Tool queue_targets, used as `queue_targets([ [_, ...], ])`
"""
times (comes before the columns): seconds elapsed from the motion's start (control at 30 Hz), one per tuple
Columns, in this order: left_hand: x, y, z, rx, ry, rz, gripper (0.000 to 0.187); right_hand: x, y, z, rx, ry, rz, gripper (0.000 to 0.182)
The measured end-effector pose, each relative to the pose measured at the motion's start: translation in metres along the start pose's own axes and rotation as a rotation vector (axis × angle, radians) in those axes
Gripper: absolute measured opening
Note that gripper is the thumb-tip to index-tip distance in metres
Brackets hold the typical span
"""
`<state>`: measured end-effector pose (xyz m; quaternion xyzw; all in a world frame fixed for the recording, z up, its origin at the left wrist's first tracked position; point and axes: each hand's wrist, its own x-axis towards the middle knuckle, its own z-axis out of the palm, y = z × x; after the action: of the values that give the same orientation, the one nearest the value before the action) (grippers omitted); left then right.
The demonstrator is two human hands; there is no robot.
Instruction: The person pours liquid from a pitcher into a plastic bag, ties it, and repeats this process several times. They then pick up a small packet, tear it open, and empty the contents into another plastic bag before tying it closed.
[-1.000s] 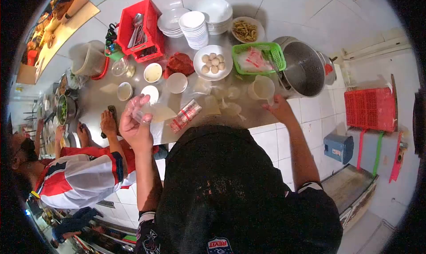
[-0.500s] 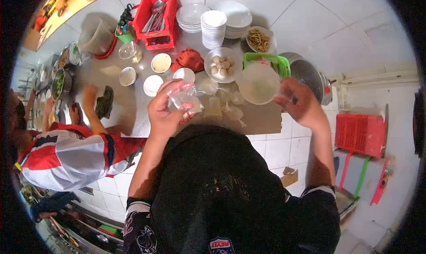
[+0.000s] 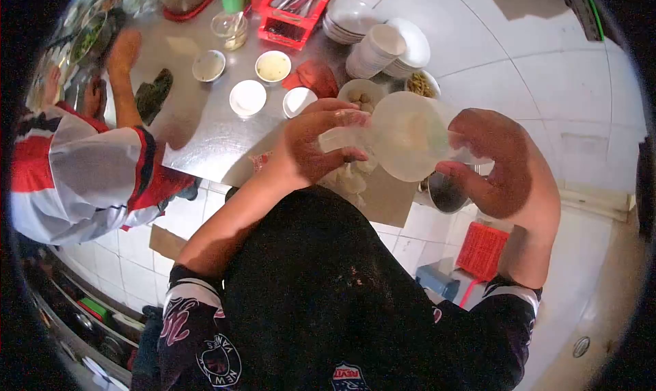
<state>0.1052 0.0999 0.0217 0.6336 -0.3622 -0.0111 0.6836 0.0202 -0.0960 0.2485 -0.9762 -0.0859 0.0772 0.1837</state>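
My left hand [image 3: 311, 138] is curved, thumb and fingers closed on what looks like a clear plastic bag [image 3: 333, 142]. Its fingertips come right up to the left side of a round, translucent plastic container [image 3: 403, 138]. From the right, my right hand [image 3: 495, 162] grips this container, with its flat round face towards me. Both hands are raised over the table's front edge. Behind them, a bowl of brownish balls [image 3: 360, 94] is partly hidden. Crumpled pale plastic [image 3: 352, 179] lies on the table below.
White bowls [image 3: 247, 98] and a red cloth [image 3: 316, 76] lie on the steel table [image 3: 198, 141]. Stacked dishes [image 3: 376, 49] and a red cutlery basket [image 3: 290, 27] stand behind. A co-worker [image 3: 89, 165] is at my left; a red crate [image 3: 482, 251] is at lower right.
My view has turned and shifted. My hands have come together, with the container now between them. My left fingers have moved right, up to the container's side.
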Motion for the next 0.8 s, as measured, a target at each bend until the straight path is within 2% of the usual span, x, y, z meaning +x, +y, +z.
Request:
queue_targets([
  [0.1,0.004,-0.003,-0.002,-0.002,0.003,0.045,0.045,0.008,-0.008,0.0,-0.118,0.008,-0.096,0.041],
  [0.2,0.005,-0.019,0.001,-0.053,0.035,0.118,0.045,0.01,-0.009,0.004,-0.006,0.115,-0.151,0.053],
  [0.3,0.007,-0.022,0.001,-0.086,0.044,0.135,0.046,0.021,-0.023,-0.003,-0.167,-0.007,-0.182,0.061],
  [0.33,0.006,-0.023,0.0,-0.091,0.051,0.132,0.046,0.025,-0.027,-0.001,-0.143,0.025,-0.115,0.05],
  [0.4,0.006,-0.025,-0.001,-0.132,0.061,0.134,0.047,0.033,-0.038,0.0,-0.124,0.051,-0.05,0.039],
  [0.43,0.007,-0.025,-0.002,-0.136,0.068,0.13,0.047,0.036,-0.046,-0.003,-0.187,-0.009,0.006,0.037],
  [0.5,0.008,-0.026,-0.005,-0.159,0.068,0.145,0.047,0.044,-0.054,-0.008,-0.254,-0.075,0.06,0.036],
  [0.6,0.009,-0.028,-0.003,-0.162,0.058,0.095,0.047,0.049,-0.056,-0.012,-0.366,-0.202,0.019,0.042],
  [0.8,0.01,-0.031,-0.004,-0.16,0.079,0.11,0.045,0.048,-0.055,-0.009,-0.294,-0.141,0.016,0.043],
])
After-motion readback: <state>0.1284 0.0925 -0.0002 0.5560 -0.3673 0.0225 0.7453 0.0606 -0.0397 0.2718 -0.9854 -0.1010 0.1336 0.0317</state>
